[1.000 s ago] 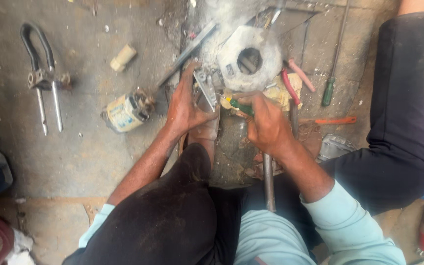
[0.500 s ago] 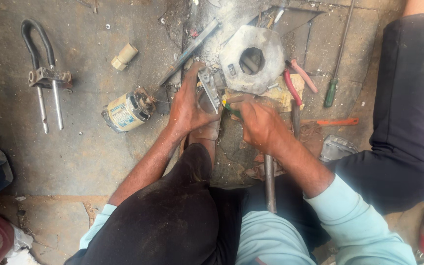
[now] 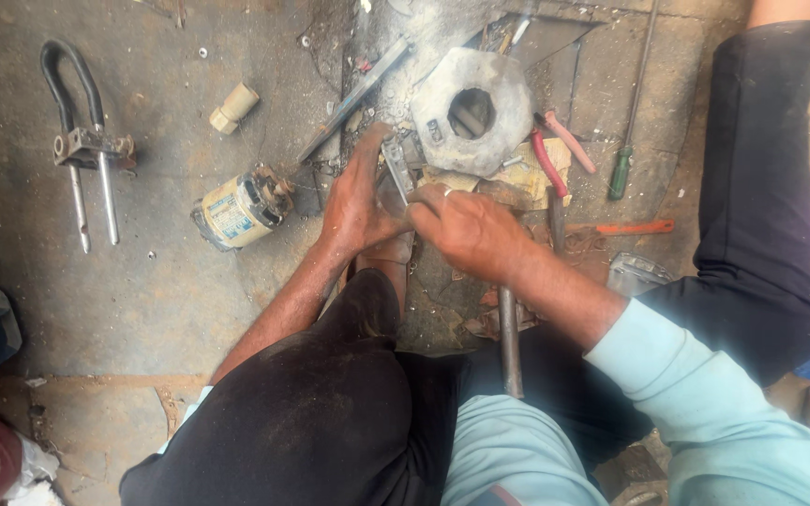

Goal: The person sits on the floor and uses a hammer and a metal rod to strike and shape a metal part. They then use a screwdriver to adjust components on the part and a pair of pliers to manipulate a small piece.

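Observation:
My left hand (image 3: 356, 204) grips a small grey metal part (image 3: 396, 167), holding it down on the dirty floor just in front of my knee. From the right, my right hand (image 3: 469, 230) is closed into a fist pressed against the same part, its fingertips touching my left hand. Whatever the fist holds is hidden; earlier frames show a green-handled tool in it. Right behind the hands lies a grey cast metal housing (image 3: 508, 122) with a round hole.
Red-handled pliers (image 3: 551, 159), a green-handled screwdriver (image 3: 620, 174) and an orange tool (image 3: 636, 227) lie to the right. On the left are a small motor (image 3: 236, 210), a cream fitting (image 3: 232, 107) and a black-looped puller (image 3: 82, 148). A steel rod (image 3: 509, 339) runs between my legs.
My right hand has slid left and closed up against my left hand, covering the green-handled tool that showed earlier. The left hand has kept its grip.

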